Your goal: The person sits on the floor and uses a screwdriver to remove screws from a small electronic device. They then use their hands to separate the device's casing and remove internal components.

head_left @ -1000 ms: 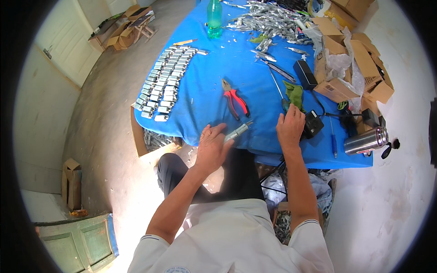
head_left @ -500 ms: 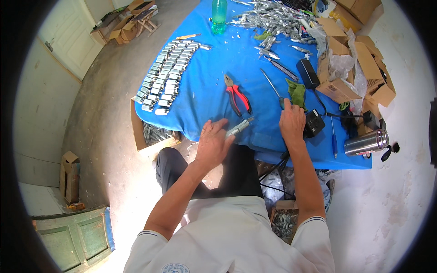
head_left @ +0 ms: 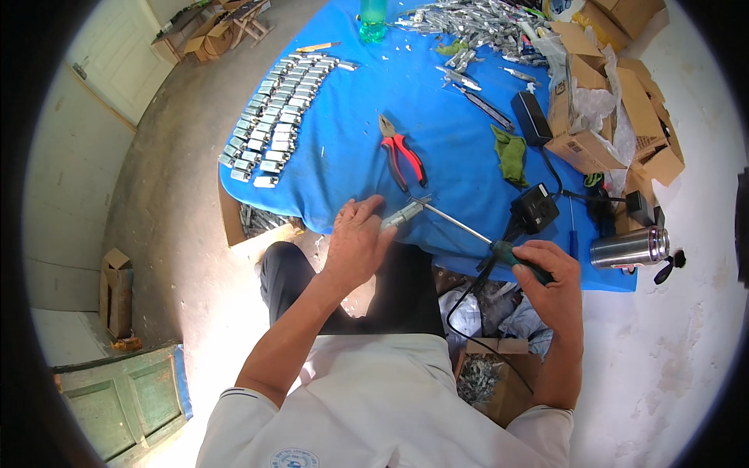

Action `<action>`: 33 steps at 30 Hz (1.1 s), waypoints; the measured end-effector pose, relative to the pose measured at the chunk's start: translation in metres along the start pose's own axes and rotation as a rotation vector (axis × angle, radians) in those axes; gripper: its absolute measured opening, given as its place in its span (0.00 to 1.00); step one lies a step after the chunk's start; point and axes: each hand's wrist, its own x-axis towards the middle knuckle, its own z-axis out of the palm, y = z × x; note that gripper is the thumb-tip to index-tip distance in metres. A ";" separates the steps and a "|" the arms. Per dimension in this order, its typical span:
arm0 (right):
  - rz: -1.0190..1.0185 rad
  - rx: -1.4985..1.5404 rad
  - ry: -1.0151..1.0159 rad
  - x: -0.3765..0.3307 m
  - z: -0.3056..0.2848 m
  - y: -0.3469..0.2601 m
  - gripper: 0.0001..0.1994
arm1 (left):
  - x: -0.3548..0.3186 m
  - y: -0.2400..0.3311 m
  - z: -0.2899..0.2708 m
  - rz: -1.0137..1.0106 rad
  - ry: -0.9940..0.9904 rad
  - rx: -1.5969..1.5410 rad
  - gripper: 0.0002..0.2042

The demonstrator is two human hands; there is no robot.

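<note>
At the near edge of the blue-covered table, my left hand [head_left: 356, 242] is closed on a small silver metal part [head_left: 402, 214], long and narrow. My right hand [head_left: 555, 285] grips a screwdriver [head_left: 465, 227] by its dark green handle. The screwdriver's shaft points left, and its tip meets the far end of the metal part or lies right by it; exact contact is too small to tell. Just beyond lie pliers [head_left: 402, 160] with red and black handles.
Rows of silver metal pieces [head_left: 275, 117] lie at the left, a heap of metal parts [head_left: 476, 27] at the back. A green cloth [head_left: 510, 156], a black adapter [head_left: 535, 207], a blue-handled screwdriver [head_left: 573, 243], a steel flask [head_left: 630, 248] and cardboard boxes [head_left: 585, 148] occupy the right.
My right hand has lifted the screwdriver from beside the green cloth and brought it nearer, its tip swung to the metal part. My left hand keeps hold of that part.
</note>
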 end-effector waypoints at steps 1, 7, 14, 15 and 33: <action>0.008 0.012 0.016 0.000 -0.002 -0.003 0.12 | 0.000 0.000 0.000 -0.001 -0.003 0.001 0.14; -0.054 -0.072 0.033 0.005 -0.014 -0.010 0.12 | 0.000 0.002 -0.002 -0.007 -0.010 0.002 0.14; -0.050 -0.082 -0.003 0.009 -0.025 -0.014 0.13 | 0.000 0.004 0.000 -0.011 -0.014 0.026 0.14; -0.059 -0.078 -0.002 0.009 -0.023 -0.012 0.13 | 0.000 0.004 -0.001 -0.012 -0.018 0.027 0.14; -0.410 -0.282 -0.095 0.026 -0.019 0.013 0.15 | 0.002 0.003 -0.001 0.003 -0.038 0.052 0.14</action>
